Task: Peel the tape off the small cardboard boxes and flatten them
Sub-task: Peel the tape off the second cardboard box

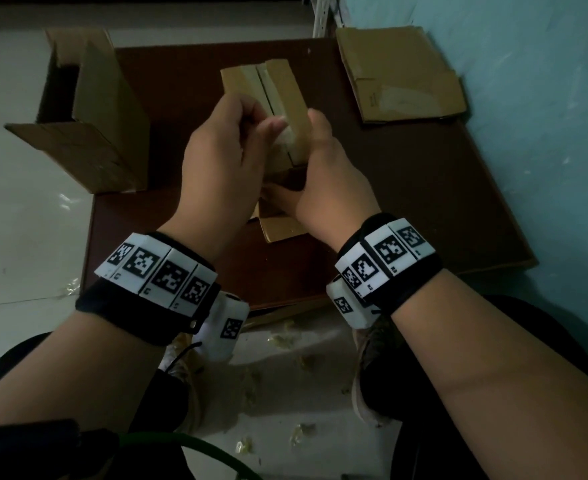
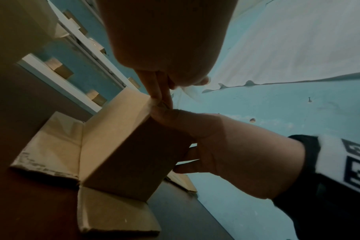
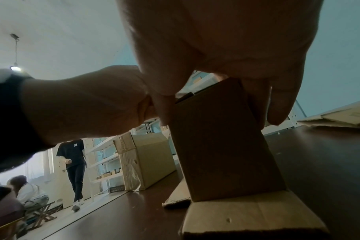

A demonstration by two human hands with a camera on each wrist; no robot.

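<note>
A small cardboard box (image 1: 278, 88) stands upright on the dark brown table (image 1: 407, 188), its bottom flaps splayed out flat. My left hand (image 1: 272, 128) pinches a strip of translucent tape (image 1: 287, 135) at the box's top seam. The left wrist view shows the tape (image 2: 187, 91) lifting off by the left hand's fingertips (image 2: 160, 97). My right hand (image 1: 317, 133) grips the box from its right side, thumb on the near top edge. In the right wrist view its fingers (image 3: 277, 113) curl over the box (image 3: 220, 138).
A larger open cardboard box (image 1: 109, 109) stands at the table's left edge. Flattened cardboard (image 1: 403, 74) lies at the back right by the blue wall. Tape scraps (image 1: 285, 337) litter the floor near my feet. One person (image 3: 72, 162) stands and another sits far off left.
</note>
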